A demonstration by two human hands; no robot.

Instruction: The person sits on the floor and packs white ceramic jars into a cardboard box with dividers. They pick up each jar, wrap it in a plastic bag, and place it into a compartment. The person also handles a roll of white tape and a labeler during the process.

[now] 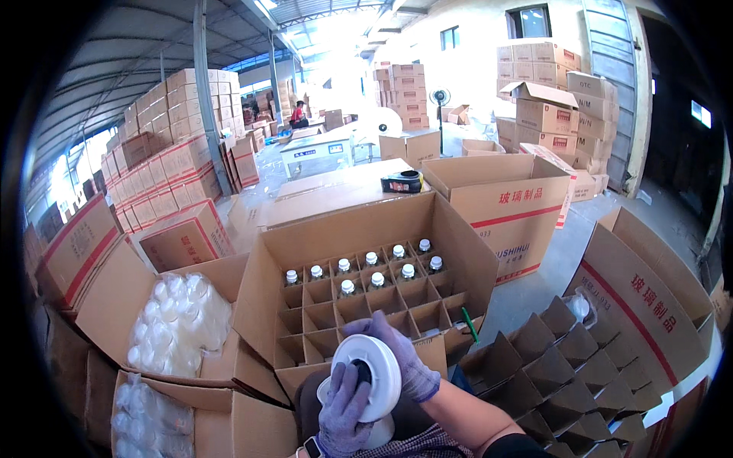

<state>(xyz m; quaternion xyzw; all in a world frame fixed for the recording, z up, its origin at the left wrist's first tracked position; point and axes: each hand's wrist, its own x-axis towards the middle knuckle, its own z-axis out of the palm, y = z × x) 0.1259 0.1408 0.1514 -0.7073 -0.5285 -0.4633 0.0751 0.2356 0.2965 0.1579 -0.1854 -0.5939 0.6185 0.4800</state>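
White round piece held between two gloved hands

The white round piece (389,374) is in front of the person's body, just past the near edge of a divided carton, tilted so that its ring-shaped face and dark centre show. The left hand (345,416), in a greyish-purple glove, has its fingers clamped on the face, tips near the dark centre. The right hand (412,366), gloved alike, lies against the far right side of the rim; its fingers are partly hidden behind the piece, so I cannot tell whether they are closed on it. A watch (311,448) shows at the left wrist.

Just beyond stands the divided carton (343,221), with ten white-capped bottles (377,281) upright in its compartments: six in the back row, four in the next. A green strip (469,326) sits at its right front corner.

To the left, one open carton holds bagged white items (179,320); nearer, another holds clear-wrapped items (153,420). To the right are cardboard dividers (550,368). Farther off are a tape dispenser (402,182) on cardboard, a standing fan (440,99), stacked boxes (408,91) and a person in red (299,114).
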